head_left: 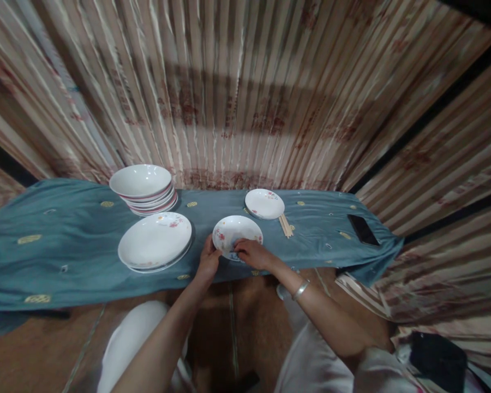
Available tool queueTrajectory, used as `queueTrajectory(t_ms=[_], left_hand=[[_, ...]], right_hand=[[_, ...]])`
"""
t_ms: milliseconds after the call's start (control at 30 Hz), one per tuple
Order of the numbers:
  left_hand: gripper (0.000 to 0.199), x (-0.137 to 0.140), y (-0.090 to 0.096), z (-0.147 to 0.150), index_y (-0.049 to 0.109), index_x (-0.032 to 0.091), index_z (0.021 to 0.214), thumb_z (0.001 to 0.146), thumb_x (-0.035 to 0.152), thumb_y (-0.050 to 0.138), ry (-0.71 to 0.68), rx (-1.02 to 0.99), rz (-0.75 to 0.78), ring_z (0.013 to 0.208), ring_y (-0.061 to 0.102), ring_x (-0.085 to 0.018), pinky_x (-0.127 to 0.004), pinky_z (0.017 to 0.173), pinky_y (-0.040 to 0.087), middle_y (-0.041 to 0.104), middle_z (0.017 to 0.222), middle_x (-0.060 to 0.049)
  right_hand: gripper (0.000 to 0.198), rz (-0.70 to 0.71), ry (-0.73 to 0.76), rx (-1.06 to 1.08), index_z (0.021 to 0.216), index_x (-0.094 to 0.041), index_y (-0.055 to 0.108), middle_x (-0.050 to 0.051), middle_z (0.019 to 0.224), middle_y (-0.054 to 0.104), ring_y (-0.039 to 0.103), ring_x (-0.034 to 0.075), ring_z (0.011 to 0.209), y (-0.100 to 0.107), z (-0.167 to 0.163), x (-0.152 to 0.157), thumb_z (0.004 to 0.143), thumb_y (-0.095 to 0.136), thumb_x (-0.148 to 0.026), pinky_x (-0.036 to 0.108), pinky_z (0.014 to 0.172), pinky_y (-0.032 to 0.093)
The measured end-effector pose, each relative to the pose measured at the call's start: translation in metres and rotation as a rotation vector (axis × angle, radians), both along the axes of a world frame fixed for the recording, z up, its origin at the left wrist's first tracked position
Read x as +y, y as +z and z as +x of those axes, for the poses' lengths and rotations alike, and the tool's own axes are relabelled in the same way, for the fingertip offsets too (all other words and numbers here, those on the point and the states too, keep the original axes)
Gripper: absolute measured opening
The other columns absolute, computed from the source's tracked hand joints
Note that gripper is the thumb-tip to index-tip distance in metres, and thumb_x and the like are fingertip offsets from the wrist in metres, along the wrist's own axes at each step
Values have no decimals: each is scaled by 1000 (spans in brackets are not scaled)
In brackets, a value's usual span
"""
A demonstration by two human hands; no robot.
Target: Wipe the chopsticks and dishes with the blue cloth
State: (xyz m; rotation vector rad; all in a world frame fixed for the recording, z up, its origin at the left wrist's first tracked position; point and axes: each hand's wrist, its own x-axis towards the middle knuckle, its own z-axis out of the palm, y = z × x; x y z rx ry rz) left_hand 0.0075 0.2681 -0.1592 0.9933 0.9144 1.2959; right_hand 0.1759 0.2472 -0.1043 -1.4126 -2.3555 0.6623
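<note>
A white plate with red and orange flowers (233, 224) is in front of me at the near edge of the table. My left hand (209, 259) grips its left rim, the thumb on the near side. Over the inside of the plate, my right hand (251, 253) has its fingers bent together at the surface. A small bluish patch shows by those fingertips; what they hold, if anything, I cannot make out. A silver bangle (300, 290) circles my right wrist.
Large oval plates (155, 243) are stacked left of my hands, with a stack of bowls (141, 183) behind. Small flowered plates (264, 203) lie at the back right beside wooden chopsticks (285, 225). A black phone (363, 229) rests toward the right end of the blue-green tablecloth (82, 240).
</note>
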Motion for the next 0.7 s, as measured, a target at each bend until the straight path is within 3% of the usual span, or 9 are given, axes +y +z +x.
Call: queueTrajectory(t_ms=[300,700], left_hand=[[61,1,-3,2,55,18,117,57,13,57,8,22,-4,121,48,-25,-38,105,33,58,125,-7],[66,3,-10,3,53,19,121,56,8,54,21,18,-9,126,44,-26,-41,108,31,56,129,-7]], right_hand=[[23,74,-143,-86,89,-15,62,9,107,64,57,18,103,-16,23,11,75,49,-2,31,94,41],[27,124,-285,-160,99,-14,59,14,114,61,53,22,112,-29,3,44,78,47,-5,35,101,38]])
